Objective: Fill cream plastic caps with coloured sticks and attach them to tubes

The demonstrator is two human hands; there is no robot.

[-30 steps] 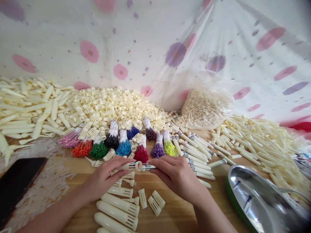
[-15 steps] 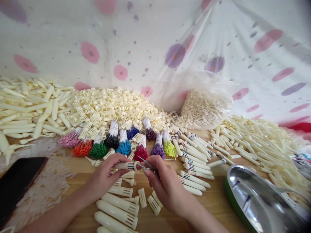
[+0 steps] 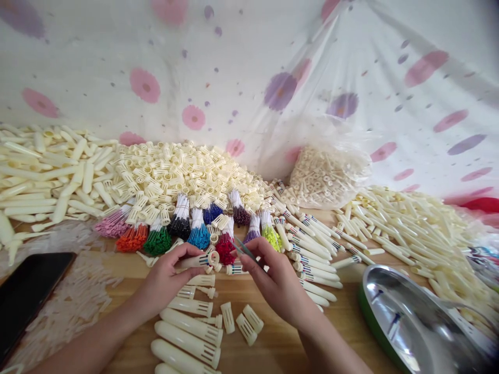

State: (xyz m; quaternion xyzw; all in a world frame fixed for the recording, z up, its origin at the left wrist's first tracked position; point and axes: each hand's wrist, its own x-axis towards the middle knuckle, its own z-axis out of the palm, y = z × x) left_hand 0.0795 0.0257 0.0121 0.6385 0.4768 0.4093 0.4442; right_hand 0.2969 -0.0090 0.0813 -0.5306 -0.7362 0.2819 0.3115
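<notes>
Left hand [image 3: 167,278] pinches a cream pen barrel [image 3: 191,261], right hand [image 3: 277,283] grips tweezers [image 3: 249,251]

In the head view, the left hand is closed with thumb and fingers around the pen barrel, which lies almost level above the surface [image 3: 280,350]. Its round mouth is turned to the right, and coloured strips are visible in the slots near this mouth. The right hand is clamped on the tweezers, whose thin points are directed up and to the left, near the barrel but apart from it. Whether the points hold something, I cannot tell.

Just behind the hands stand bundles of refills [image 3: 198,234] with white shafts and coloured ends, among them pink, orange, green, black, blue, red and purple. Behind these rises a heap of slotted sleeves [image 3: 183,169]. To the right of the right hand, assembled barrels [image 3: 315,262] with coloured strips lie in a row. Nearer to the person, below the left hand, are barrels with slotted ends [image 3: 189,332], and three loose sleeves [image 3: 246,327] lie beside them. At the far right is a shiny metal pan [image 3: 419,317] with a green outside; at the far left, a black phone [image 3: 35,296].
</notes>
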